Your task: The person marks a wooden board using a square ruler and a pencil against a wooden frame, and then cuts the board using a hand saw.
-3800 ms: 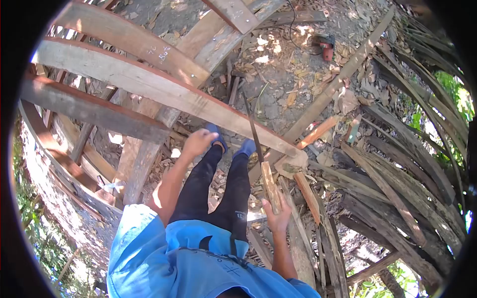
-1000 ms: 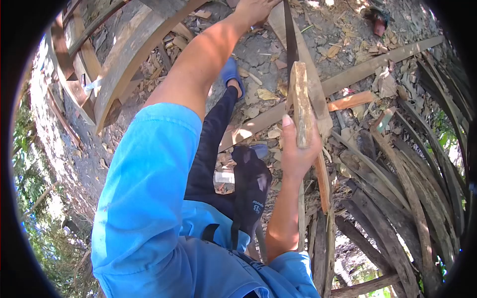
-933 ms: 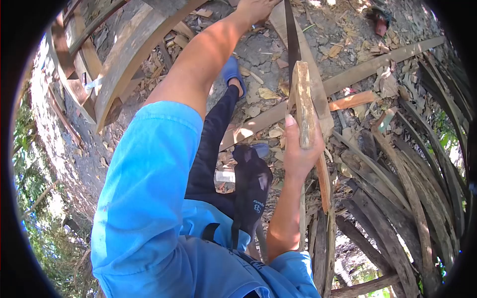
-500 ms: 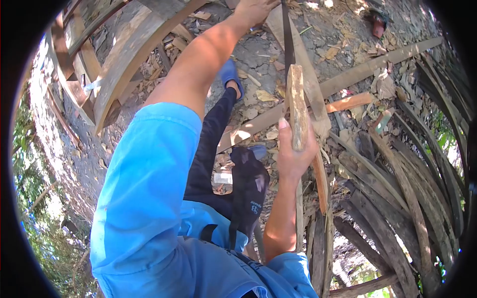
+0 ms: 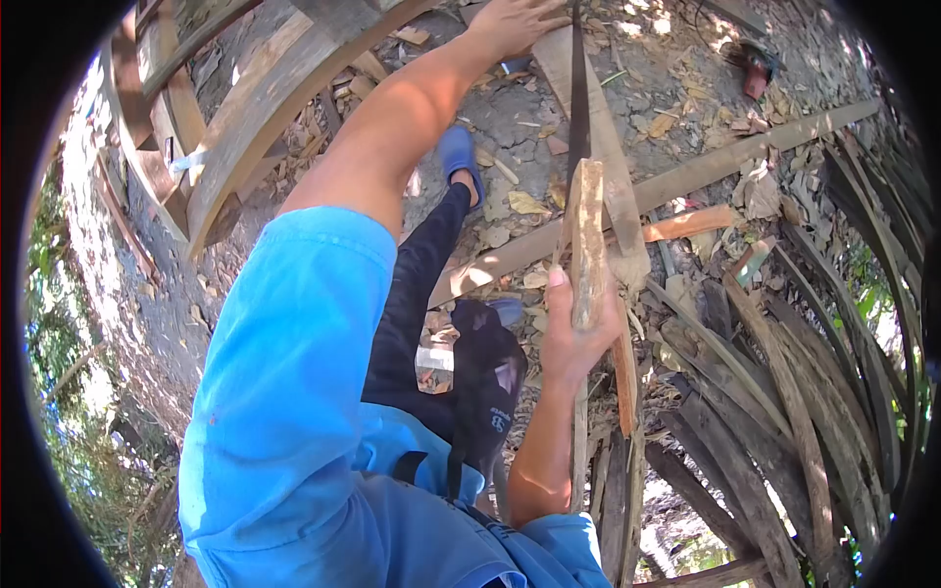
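My right hand [image 5: 580, 338] is wrapped around the thick wooden handle [image 5: 588, 240] of a saw, thumb up along its side. From the handle a long dark saw blade [image 5: 579, 98] runs away from me to the top edge of the view. My left hand [image 5: 520, 24] reaches far forward beside the blade, fingers stretched out flat over wood at the top edge. A pale wooden board [image 5: 600, 127] lies under and beside the blade. It crosses a longer plank [image 5: 676, 188] on the ground.
Curved timber pieces [image 5: 265, 108] stand at the upper left. Long weathered wood strips [image 5: 784, 392] are piled at the right. An orange-brown offcut [image 5: 691, 222] lies near the crossing boards. A reddish tool-like object [image 5: 756, 78] sits at the upper right. My blue shoe [image 5: 457, 157] is on the leafy ground.
My right hand and the saw handle have come slightly back toward my body. My left hand stays forward, its fingers showing more stretched. The whole view has shifted a little.
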A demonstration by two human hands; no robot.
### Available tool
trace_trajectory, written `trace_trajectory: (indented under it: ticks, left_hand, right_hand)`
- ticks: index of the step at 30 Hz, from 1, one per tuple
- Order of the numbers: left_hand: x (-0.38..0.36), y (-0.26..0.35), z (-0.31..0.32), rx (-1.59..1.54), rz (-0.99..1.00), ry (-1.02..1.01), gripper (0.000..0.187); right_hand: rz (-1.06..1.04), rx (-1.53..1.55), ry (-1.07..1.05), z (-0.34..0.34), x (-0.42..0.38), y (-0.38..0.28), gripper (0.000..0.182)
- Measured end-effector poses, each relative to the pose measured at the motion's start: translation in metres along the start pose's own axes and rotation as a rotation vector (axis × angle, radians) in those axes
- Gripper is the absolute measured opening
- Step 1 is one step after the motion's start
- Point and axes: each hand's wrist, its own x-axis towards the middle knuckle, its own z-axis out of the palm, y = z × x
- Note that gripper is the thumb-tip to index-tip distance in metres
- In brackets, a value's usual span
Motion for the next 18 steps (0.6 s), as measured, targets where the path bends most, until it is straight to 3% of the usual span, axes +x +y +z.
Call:
trace_trajectory:
  ticks: [5, 18]
  left_hand:
    - [0.000, 0.001, -0.015, -0.034, 0.010, -0.046, 0.061]
    - [0.000, 0.001, 0.012, -0.006, -0.008, 0.056, 0.052]
  right_hand:
    - [-0.124, 0.045, 0.053, 0.005, 0.001, 0.000, 0.061]
    - [-0.051, 0.065, 0.012, 0.002, 0.000, -0.005, 0.062]
